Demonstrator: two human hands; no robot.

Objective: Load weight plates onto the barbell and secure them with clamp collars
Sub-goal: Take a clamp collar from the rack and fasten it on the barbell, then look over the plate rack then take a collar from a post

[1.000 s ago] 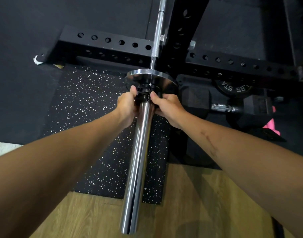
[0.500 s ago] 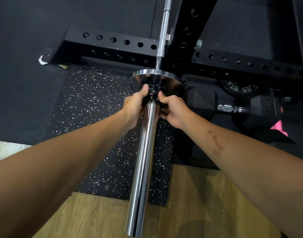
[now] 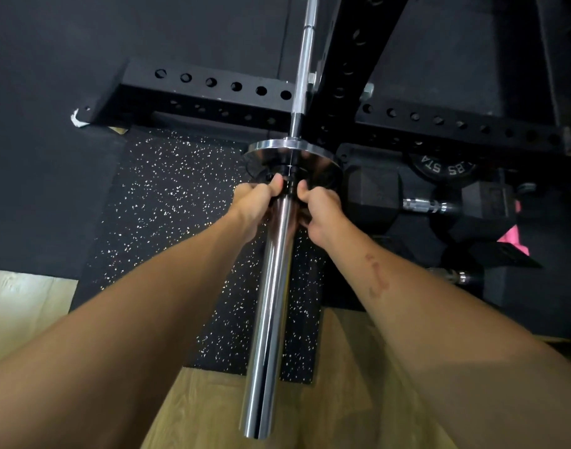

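The chrome barbell sleeve (image 3: 271, 303) points toward me, its free end near the bottom of the view. At its far end a shiny chrome disc-shaped plate (image 3: 277, 147) sits on the bar, edge-on. Just in front of it a black clamp collar (image 3: 289, 186) wraps the sleeve. My left hand (image 3: 255, 205) grips the collar's left side and my right hand (image 3: 323, 212) its right side, thumbs pressed on top. Most of the collar is hidden by my fingers.
A black perforated rack frame (image 3: 212, 89) crosses behind the plate, with an upright to the right of the bar. Black hex dumbbells (image 3: 374, 192), a lettered black weight plate (image 3: 439, 168) and a pink item (image 3: 514, 238) lie at right. A speckled mat (image 3: 167, 202) and wood floor (image 3: 25, 306) lie below.
Both hands have stayed on the collar at the plate. My thumbs have shifted slightly on top of it, and the view has drifted a little.
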